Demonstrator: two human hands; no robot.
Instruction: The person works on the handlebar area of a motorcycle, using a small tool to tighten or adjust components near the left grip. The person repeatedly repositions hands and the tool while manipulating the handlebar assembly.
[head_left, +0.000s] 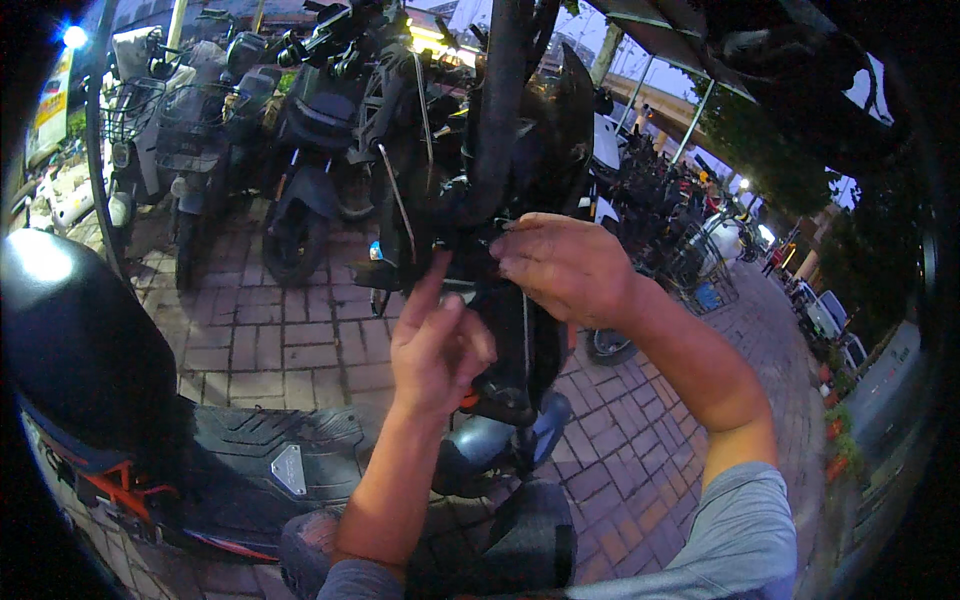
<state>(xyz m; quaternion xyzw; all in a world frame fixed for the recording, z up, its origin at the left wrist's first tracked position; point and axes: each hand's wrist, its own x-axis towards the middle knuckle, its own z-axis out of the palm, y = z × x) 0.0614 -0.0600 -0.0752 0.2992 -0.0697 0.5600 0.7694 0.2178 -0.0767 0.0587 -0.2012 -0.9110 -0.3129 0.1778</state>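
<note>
In front of me is the dark front end of a scooter (490, 300), its inner parts too dark to make out. My left hand (440, 345) comes up from below with the index finger stretched against or just before this dark part; the other fingers curl loosely and hold nothing visible. My right hand (565, 265) reaches in from the right, its fingers bent and close together. Their tips meet the dark area near the steering column, and whatever they grip is hidden. A thick black upright part (498, 110) rises above both hands.
At left are the scooter's black seat (80, 330) and ribbed footboard (270, 450). Several parked scooters (300, 190) stand on the brick paving (250, 340) beyond, and more two-wheelers (680, 210) line the right side. A thin rod (398, 200) sticks up left of the front end.
</note>
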